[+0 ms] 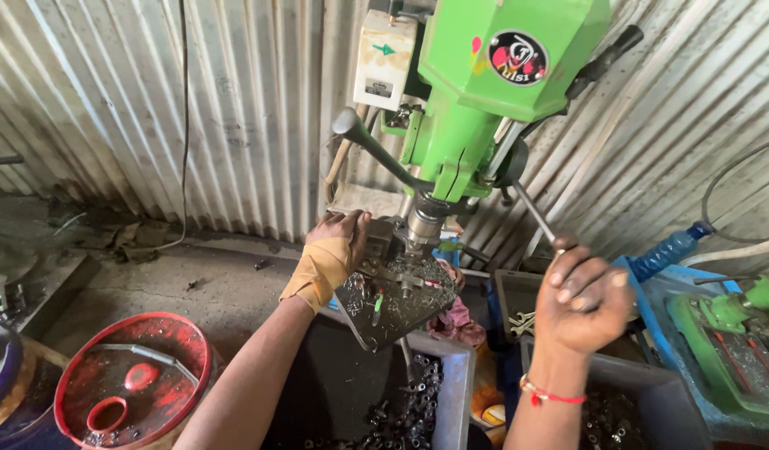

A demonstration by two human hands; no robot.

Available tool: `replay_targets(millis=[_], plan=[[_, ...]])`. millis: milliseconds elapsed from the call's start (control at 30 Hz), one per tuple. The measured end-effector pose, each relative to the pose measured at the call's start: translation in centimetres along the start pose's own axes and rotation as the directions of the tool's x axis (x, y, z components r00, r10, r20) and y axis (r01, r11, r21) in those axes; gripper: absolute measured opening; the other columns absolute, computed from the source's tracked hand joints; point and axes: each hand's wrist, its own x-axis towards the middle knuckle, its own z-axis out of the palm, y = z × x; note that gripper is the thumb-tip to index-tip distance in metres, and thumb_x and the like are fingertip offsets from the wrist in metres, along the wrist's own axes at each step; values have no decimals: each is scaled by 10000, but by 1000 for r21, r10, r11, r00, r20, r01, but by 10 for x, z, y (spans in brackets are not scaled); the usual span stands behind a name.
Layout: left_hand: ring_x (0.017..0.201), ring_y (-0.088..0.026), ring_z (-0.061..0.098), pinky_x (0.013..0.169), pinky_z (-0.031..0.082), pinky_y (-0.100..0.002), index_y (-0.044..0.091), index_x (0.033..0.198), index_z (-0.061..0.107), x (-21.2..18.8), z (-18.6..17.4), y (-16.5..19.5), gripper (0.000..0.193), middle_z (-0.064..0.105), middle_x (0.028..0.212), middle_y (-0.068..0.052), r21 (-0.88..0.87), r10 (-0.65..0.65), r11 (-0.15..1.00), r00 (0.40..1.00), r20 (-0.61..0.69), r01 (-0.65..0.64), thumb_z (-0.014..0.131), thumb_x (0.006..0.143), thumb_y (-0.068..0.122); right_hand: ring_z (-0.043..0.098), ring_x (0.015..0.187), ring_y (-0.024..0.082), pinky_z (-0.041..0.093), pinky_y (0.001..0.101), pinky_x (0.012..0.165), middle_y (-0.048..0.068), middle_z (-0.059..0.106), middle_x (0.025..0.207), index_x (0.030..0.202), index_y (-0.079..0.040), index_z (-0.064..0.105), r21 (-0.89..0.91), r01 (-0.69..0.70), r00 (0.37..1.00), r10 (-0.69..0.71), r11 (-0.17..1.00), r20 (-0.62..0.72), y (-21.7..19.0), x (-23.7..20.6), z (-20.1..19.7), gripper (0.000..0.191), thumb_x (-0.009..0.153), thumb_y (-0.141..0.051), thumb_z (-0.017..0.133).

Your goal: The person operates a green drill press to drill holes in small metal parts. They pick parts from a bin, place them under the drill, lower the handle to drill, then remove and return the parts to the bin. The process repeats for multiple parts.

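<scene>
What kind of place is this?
Most likely a small metal workshop. A green drill press stands against corrugated sheet walls, the right hand on its lever, the left hand at the drill table, with bins of metal parts below.

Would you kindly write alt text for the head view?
A person's right hand grips a feed lever of a green drill press, while the left hand, wrapped in yellow cloth, steadies a metal part on its shaving-strewn table.

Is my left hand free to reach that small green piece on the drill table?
Probably yes. The left hand rests on the drill table edge, and the green piece lies close by, with only metal shavings between, beside the spindle.
</scene>
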Motion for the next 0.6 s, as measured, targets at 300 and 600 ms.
replay_targets(millis=[300,600], plan=[[855,-420,659,832,483,-527,73,931,647,-65,-37,-4,317,698,842,-193,63,-64,996,993,100,58,498,1051,325,674,1099,275,514,406,1015,167,706,1174,1318,-13,649,-188,-420,905,393,888,-166,-11,-66,25,436,1077,-373,605],[835,-326,667,752,457,-465,86,1035,665,-158,-45,0,156,709,811,-109,6,54,999,998,-16,-54,659,898,161,739,959,299,611,422,844,204,724,1145,1167,-36,628,366,-898,167,958,245,-231,144,-129,8,349,987,-329,568]])
